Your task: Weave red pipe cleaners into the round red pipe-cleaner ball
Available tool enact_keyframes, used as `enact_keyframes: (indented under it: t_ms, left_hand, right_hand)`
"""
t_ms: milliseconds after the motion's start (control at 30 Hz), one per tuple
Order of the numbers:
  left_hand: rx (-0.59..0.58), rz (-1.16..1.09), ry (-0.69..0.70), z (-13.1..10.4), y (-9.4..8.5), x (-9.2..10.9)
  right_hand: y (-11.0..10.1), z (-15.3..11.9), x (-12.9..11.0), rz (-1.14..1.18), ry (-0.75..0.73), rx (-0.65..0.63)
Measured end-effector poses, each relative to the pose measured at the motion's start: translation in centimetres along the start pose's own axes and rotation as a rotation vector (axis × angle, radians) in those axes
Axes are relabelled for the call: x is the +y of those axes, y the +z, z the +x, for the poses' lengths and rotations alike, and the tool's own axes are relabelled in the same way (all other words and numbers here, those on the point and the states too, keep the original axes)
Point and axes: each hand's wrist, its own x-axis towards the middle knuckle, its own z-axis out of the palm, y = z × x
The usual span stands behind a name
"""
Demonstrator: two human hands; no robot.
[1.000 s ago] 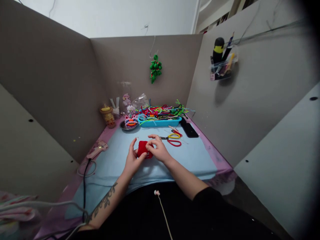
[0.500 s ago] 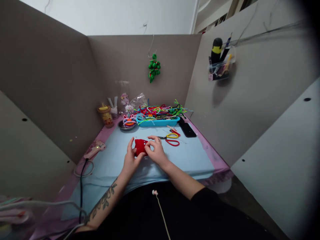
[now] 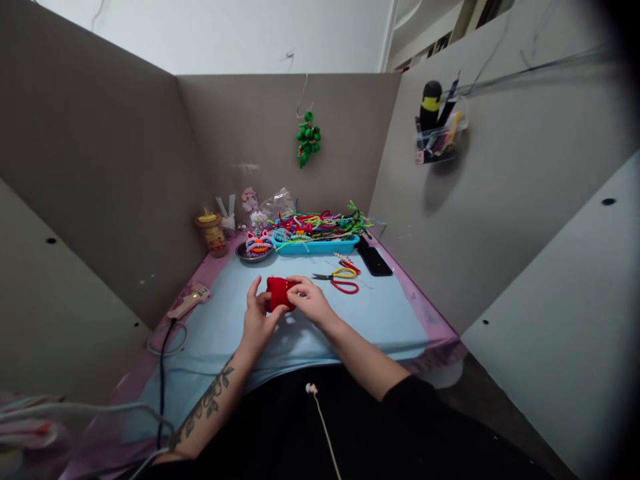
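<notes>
A small red piece [image 3: 278,294], knitted or woven by its look, is held up between both hands above the blue cloth. My left hand [image 3: 258,317] grips its left side, the thumb beneath and the fingers behind. At its right edge, my right hand [image 3: 311,301] pinches it with thumb and forefinger, where small pale spots show. Whether a needle or thread sits in that pinch is too small to tell. Scissors [image 3: 343,279] with one yellow and one red handle lie just beyond my right hand, blades pointing left.
A blue tray [image 3: 317,247] overflows with coloured cords at the back. Left of it, a metal dish [image 3: 254,252] holds a colourful beaded-looking piece. A black phone [image 3: 375,259] lies right, a pink glue gun [image 3: 189,301] left. Grey panels [image 3: 285,180] enclose the table.
Both hands and the red piece have shifted slightly left. My right hand's fingers have come lower and closer in against the piece's right edge. The scissors' blades now show fully.
</notes>
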Motion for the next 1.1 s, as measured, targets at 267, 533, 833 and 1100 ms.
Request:
enact_keyframes:
  t_ms: [267,533,833,1100]
  left_hand:
    - [0.012,-0.248,-0.156,0.7,-0.4,1.8]
    - [-0.073,-0.286,-0.209,0.7,0.0,1.4]
    - [-0.031,-0.213,-0.253,0.8,-0.6,2.0]
    - [0.011,-0.285,-0.334,1.1,-0.7,2.2]
  right_hand:
    - [-1.2,-0.8,-0.5,-0.177,-0.250,-0.113]
    - [-0.9,-0.8,-0.3,-0.181,-0.171,-0.052]
    - [-0.2,-0.9,-0.7,-0.267,-0.207,0.059]
    - [0.6,-1.2,0.0,-0.036,-0.048,0.050]
